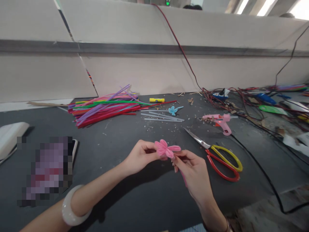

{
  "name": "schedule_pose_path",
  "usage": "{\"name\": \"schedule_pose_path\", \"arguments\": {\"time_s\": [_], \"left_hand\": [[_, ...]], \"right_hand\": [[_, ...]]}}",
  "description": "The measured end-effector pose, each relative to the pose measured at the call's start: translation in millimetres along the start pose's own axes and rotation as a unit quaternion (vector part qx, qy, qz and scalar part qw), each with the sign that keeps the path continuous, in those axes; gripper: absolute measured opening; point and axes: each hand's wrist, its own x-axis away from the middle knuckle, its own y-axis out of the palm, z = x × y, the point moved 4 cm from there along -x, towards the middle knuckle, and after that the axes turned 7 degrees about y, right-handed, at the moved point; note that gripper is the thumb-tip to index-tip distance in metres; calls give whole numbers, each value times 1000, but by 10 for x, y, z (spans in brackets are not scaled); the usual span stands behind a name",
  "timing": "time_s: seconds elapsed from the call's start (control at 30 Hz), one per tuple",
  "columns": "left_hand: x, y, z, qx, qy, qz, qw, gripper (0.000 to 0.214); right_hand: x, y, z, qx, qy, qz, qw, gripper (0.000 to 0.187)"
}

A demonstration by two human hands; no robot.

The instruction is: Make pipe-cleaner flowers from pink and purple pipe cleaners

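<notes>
A pink, fuzzy, flower-shaped piece of bent pipe cleaner (163,149) is held in the air above the dark grey tabletop (145,207), between the two hands. Its left side is pinched between the thumb and fingers of the left hand (141,156); its right side, near a longer loop, is gripped by the fingertips of the right hand (194,170). Several rounded petals have been formed, so the shaping may be judged well advanced. A pink strand (183,178) is seen hanging below the right hand and appears unworked (whether it is joined to the flower cannot be told). Beyond, a small light-blue fuzzy flower with a short stem (172,111) has been laid down, seemingly complete. The pink plastic glue gun (223,121) and the red-and-yellow-handled metal scissors (214,154) are left untouched.
</notes>
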Motion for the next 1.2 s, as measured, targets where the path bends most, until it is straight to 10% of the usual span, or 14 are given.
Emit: {"name": "schedule_pose_path", "arguments": {"time_s": [0.33, 0.63, 1.2], "left_hand": [[51, 142, -160, 257, -107, -73, 958, 20], [-4, 46, -236, 194, -96, -22, 976, 19], [147, 176, -270, 334, -194, -201, 900, 22]], "right_hand": [[-122, 17, -75, 25, -9, -93, 995, 14], [-101, -14, -101, 67, -54, -46, 995, 9], [100, 101, -123, 60, -98, -101, 988, 5]]}}
